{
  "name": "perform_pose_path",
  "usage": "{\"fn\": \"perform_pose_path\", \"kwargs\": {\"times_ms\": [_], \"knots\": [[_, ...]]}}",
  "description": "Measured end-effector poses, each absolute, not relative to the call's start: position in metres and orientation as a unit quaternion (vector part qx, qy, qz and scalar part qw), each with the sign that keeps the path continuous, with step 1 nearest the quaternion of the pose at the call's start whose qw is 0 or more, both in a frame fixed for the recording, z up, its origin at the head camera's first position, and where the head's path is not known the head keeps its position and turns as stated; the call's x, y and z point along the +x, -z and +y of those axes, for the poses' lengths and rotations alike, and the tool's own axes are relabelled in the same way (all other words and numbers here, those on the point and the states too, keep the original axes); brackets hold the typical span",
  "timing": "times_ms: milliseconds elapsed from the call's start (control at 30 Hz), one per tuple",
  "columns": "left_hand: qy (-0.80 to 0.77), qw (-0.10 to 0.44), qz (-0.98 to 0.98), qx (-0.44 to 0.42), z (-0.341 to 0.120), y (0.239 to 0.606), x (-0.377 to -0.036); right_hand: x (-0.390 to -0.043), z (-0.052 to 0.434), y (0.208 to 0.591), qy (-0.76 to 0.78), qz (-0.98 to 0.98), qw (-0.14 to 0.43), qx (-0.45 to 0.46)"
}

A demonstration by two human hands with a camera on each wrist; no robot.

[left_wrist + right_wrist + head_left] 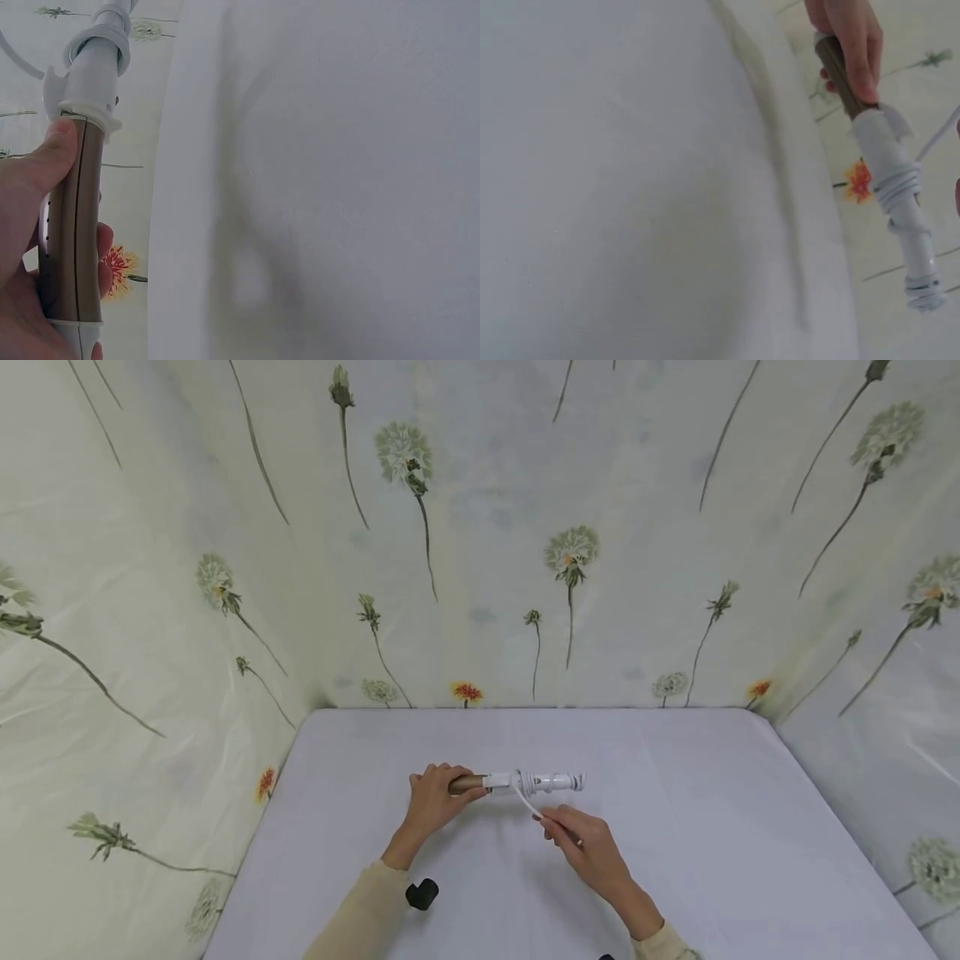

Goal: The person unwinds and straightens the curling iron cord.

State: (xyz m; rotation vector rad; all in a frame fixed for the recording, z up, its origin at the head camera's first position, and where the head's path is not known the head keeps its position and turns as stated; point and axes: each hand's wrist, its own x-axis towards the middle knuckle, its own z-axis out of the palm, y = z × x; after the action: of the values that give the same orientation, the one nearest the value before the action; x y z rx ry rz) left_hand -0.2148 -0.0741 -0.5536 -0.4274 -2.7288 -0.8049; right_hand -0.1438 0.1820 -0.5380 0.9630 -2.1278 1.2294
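Dandelion-print cloth hangs behind and beside the white table (675, 860) I'm watching. From the head view I see the left hand (433, 800) with fingers wrapped around the brown barrel of a curling iron (517, 782), held level just above the tabletop. Its white cord (527, 795) is coiled around the white handle. The right hand (583, 839) pinches the cord's loose stretch, just below the iron. A small black object (422, 893) lies near the left sleeve.
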Motion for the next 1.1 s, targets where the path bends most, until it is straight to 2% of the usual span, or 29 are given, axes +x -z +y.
{"fn": "perform_pose_path", "kwargs": {"times_ms": [933, 1100], "knots": [[0.282, 0.086, -0.944, -0.149, -0.080, 0.561, -0.204, -0.165, 0.188, 0.522, -0.422, -0.806, 0.245, 0.335], [0.285, 0.093, -0.942, -0.151, -0.081, 0.562, -0.205, -0.172, 0.189, 0.520, -0.412, -0.807, 0.255, 0.337]]}}
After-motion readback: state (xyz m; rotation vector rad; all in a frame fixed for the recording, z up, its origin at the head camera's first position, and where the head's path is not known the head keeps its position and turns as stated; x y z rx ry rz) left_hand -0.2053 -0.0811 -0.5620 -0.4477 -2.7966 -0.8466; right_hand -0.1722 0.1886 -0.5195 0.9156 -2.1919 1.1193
